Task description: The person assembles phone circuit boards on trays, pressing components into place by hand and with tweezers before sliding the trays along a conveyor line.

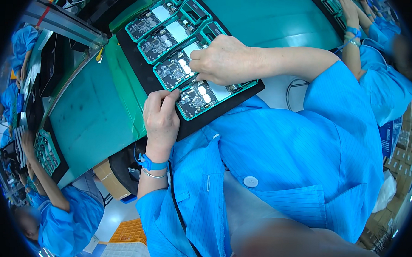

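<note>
Several teal-framed electronic units (162,48) lie side by side on a black board (201,123), each with a dark circuit board, a pale rectangular plate and white patches. My right hand (225,60) reaches across from the right. Its fingers are pinched together low over the second-nearest unit (174,71), and whatever they hold is hidden. Beside the near-left corner of the nearest unit (196,100), my left hand (161,117) is closed, with curled fingertips touching around the frame edge. A blue wrist strap (153,164) with a cord circles my left wrist.
A green mat (94,110) covers the bench to the left, and more green surface (270,16) lies beyond the units. A metal rail (66,21) stands far left. Co-workers in blue sleeves work at left (68,223) and far right (378,81). An orange crate (129,231) sits below.
</note>
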The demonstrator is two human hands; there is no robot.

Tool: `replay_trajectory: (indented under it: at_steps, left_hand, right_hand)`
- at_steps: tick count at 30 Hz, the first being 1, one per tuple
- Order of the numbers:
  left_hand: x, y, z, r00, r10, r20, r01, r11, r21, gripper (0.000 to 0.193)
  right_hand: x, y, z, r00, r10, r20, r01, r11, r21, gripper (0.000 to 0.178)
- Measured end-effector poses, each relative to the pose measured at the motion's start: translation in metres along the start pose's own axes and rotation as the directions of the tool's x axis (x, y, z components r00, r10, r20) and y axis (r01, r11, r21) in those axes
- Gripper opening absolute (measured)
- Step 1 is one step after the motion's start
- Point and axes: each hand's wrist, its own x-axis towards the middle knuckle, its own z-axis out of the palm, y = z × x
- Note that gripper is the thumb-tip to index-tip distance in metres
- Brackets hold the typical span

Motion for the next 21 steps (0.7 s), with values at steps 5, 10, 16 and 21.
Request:
replay_trajectory:
  at_steps: [5,10,16,21]
  left_hand:
    - [0.000,0.000,0.000,1.000,-0.003,0.005,0.003,1.000,0.004,0.027]
    - [0.001,-0.002,0.000,1.000,0.018,0.009,-0.018,1.000,-0.004,0.028]
    - [0.004,-0.004,-0.004,0.997,0.068,0.047,-0.068,0.998,-0.001,0.029]
    - [0.012,-0.009,-0.007,0.987,0.128,0.094,-0.127,0.992,-0.025,0.029]
  right_hand:
    - [0.001,0.000,-0.002,1.000,-0.001,0.015,0.001,1.000,0.021,0.022]
    - [0.000,0.000,-0.002,1.000,0.010,0.024,-0.011,0.999,0.036,0.022]
    - [0.001,0.000,-0.001,1.000,0.004,0.020,-0.005,0.999,0.037,0.021]
    - [0.000,0.001,-0.001,1.000,-0.003,0.018,0.002,1.000,0.028,0.021]
